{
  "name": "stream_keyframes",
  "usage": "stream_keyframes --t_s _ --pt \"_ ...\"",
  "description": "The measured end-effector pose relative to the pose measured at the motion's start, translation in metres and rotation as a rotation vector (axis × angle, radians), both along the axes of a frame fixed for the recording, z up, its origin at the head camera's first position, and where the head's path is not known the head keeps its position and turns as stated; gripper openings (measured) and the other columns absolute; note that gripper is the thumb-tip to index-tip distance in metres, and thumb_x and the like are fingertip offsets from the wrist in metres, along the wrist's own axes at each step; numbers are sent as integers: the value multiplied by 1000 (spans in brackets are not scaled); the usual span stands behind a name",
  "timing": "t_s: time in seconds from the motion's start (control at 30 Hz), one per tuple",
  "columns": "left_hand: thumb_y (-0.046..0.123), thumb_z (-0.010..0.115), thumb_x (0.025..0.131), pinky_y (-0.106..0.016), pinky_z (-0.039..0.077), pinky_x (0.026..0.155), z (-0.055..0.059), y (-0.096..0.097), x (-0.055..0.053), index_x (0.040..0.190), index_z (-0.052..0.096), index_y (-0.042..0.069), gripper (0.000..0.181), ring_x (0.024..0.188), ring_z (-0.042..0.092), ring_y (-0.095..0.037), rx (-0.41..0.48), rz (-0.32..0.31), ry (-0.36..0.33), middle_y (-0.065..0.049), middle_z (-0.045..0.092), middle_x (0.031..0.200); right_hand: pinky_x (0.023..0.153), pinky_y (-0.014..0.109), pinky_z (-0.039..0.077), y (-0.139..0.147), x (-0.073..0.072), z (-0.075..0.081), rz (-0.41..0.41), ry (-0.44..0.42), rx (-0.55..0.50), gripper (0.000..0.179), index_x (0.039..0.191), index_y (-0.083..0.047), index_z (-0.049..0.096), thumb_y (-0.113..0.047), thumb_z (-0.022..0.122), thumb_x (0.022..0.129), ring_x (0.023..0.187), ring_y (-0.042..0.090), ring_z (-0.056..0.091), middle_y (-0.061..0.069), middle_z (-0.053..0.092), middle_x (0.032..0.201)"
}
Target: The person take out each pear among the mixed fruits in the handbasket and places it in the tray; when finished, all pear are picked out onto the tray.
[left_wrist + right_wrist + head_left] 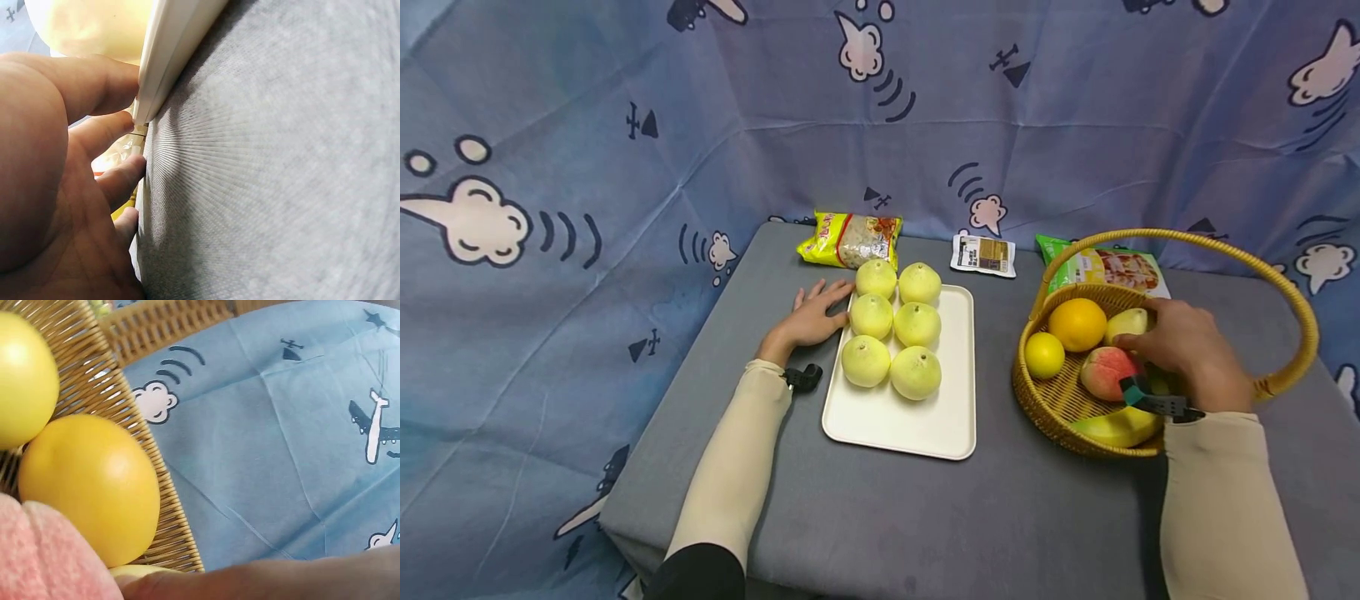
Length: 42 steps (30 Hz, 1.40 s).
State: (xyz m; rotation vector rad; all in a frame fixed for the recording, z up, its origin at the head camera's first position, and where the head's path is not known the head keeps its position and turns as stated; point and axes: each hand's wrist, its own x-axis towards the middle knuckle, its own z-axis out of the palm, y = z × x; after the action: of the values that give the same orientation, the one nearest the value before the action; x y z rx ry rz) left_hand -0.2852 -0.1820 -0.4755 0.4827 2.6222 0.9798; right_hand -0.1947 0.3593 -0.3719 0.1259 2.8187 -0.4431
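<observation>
My left hand (808, 315) lies spread on the table at the left edge of the white tray (901, 425), thumb and forefinger at its rim. Two columns of round pale green fruits (917, 372) stand on that tray. Over at the wicker basket (1037, 417), my right hand (1183, 337) reaches in and grips a pale yellow fruit (1126, 323) between thumb and fingers. Just below the thumb sits a red-pink peach (1105, 372). An orange (1077, 324), a lemon (1044, 355) and a banana (1116, 427) share the basket; the hand hides its right side.
Behind the tray lies a yellow snack bag (853, 240). A small white-and-brown packet (983, 255) is at the back middle, and a green bag (1097, 265) lies behind the basket. The tall basket handle (1303, 325) arches past my right wrist. A patterned blue curtain (955, 100) hangs behind.
</observation>
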Motion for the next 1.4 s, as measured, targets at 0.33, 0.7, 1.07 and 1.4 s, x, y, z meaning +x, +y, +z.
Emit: stream_keyframes --t_s 0.33,0.7,1.07,1.4 --pt "30 53 111 -58 -18 136 0 0 0 175 31 18 69 173 -4 -37 8 1 4 -10 20 184 109 85 37 4 0 -6 -2 -41 -44 107 168 9 22 -62 68 102 133 71 35 52 35 153" --pt "31 53 112 -58 -18 136 -2 -1 -1 175 31 19 69 173 -5 -36 -3 1 -10 -9 19 185 101 81 45 -1 7 -6 1 52 -34 98 164 9 32 -51 75 100 125 65 45 48 45 147" --pt "30 52 112 -59 -17 136 0 0 -1 175 30 18 68 173 -4 -37 -2 4 2 -10 19 185 92 77 46 -13 37 7 -37 319 -69 87 162 10 38 -40 76 102 120 63 45 47 49 144" --pt "31 53 113 -59 -17 136 -1 1 0 176 30 19 68 173 -5 -35 -12 6 -7 -9 18 185 84 20 56 -26 68 19 86 477 -155 81 160 0 52 -32 89 95 116 58 65 39 60 142"
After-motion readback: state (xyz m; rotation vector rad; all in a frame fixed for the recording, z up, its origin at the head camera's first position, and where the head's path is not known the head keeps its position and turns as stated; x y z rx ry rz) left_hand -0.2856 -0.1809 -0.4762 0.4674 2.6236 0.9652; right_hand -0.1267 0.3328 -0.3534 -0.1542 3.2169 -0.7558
